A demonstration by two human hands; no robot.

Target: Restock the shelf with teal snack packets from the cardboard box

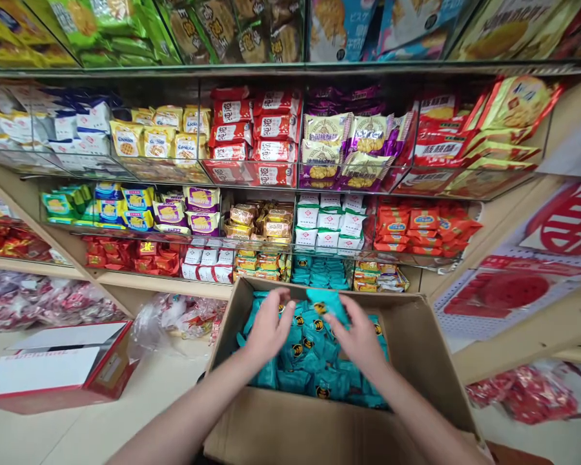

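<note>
A cardboard box point(414, 349) stands in front of me, its inside filled with small teal packets point(297, 349) that carry a black and yellow emblem. Between thumb and fingers, my right hand point(363, 339) grips one teal snack packet point(330, 303) above the heap, near the box's far edge. My left hand point(270, 326) hovers over the left part of the heap, thumb apart from the curled fingers, with nothing visible in it. Just beyond the box, similar teal packets point(314, 271) fill a compartment of the lowest shelf row.
Glass-fronted shelves point(252, 181) full of wrapped snacks rise behind the box. On the floor at left lies a red and white carton point(53, 371), with a clear plastic bag point(157, 326) beside it. Red packaged goods point(527, 394) lie low at the right.
</note>
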